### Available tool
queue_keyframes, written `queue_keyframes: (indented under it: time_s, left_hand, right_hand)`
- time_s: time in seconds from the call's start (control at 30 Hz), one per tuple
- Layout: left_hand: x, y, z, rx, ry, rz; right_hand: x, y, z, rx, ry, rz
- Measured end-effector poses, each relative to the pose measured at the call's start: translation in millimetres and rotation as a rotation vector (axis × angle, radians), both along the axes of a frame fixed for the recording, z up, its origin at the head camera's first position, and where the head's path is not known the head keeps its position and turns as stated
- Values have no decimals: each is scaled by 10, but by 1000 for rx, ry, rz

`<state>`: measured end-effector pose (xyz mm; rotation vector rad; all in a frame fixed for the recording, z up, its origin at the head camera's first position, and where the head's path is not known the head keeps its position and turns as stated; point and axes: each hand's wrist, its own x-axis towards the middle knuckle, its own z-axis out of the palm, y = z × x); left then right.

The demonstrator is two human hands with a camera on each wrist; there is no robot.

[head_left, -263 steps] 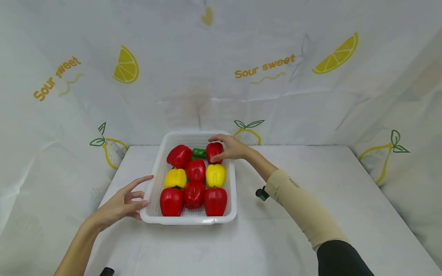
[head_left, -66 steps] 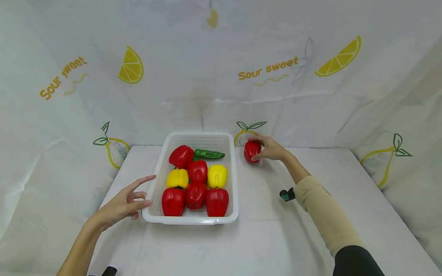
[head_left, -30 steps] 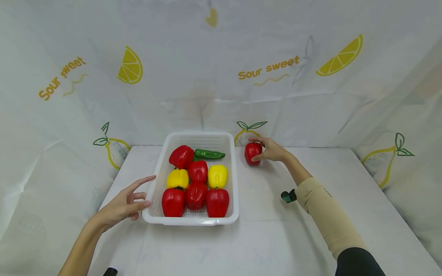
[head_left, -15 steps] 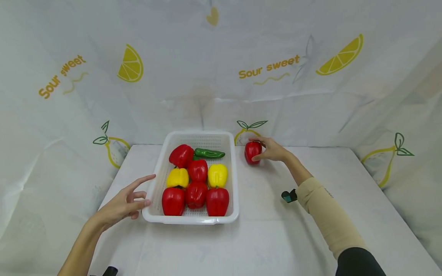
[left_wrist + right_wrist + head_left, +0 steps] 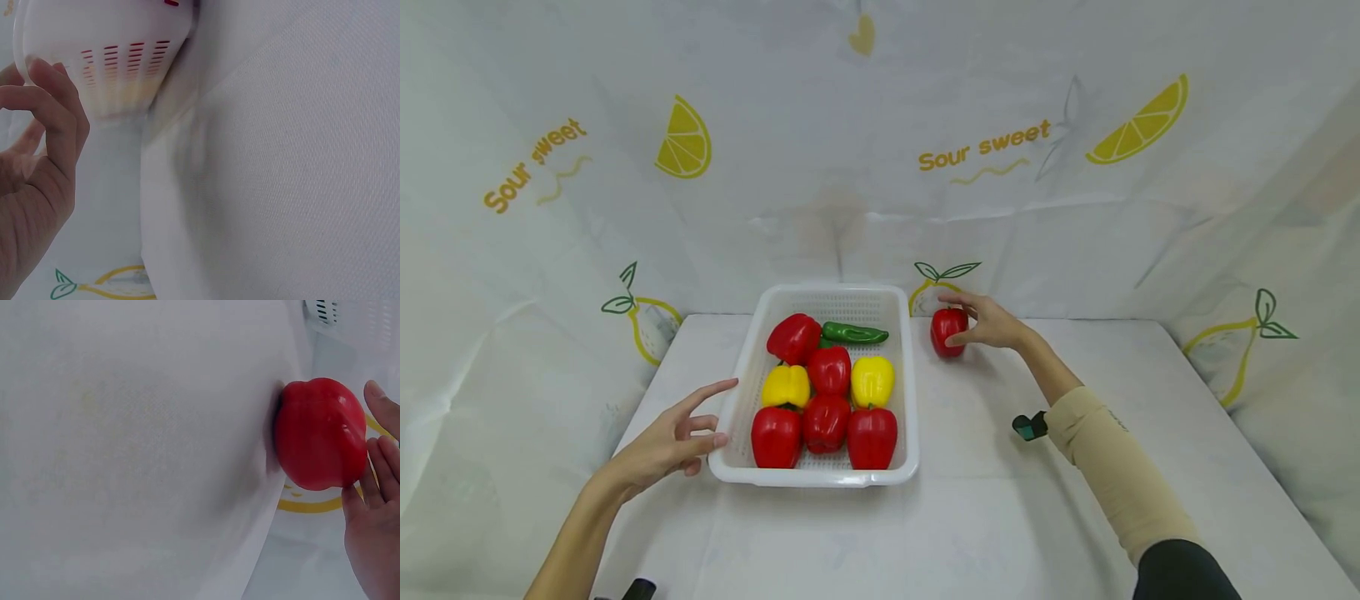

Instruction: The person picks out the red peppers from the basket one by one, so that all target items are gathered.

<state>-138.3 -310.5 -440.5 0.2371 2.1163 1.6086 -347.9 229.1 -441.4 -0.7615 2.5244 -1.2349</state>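
A red bell pepper rests on the table to the right of the basket, close to the back edge. My right hand is around its right side with fingers loosely spread; in the right wrist view the thumb is apart from the pepper and the other fingers are right at its surface. My left hand is at the left side of the white basket, index fingertip and thumb at its rim, fingers relaxed. Inside the basket lie several red peppers, two yellow peppers and a green chili pepper.
A white cloth covers the table. Behind it hangs a white curtain printed with lemons. Small dark wrist cameras show by each forearm, the right one over the table.
The red pepper has gone from the basket's back right corner to the table on its right, uncovering the green chili. Just now the right hand loosens and rises slightly; the left stays put.
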Motion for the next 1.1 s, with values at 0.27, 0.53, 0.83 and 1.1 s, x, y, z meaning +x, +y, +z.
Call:
queue_keyframes:
  time_s: [0.27,0.53,0.83,1.1]
  left_hand:
    - [-7,-21,-14,-1,-1,4]
    - [-9,-23,-21,-1,3,3]
    - [2,1,-6,0,4,0]
    - [-3,-8,-8,-7,11,-3]
  right_hand:
    - [61,-52,120,6,34,21]
    - [103,-66,199,-6,36,40]
    - [140,-64,227,-29,51,47]
    - [219,-117,293,-44,98,48]
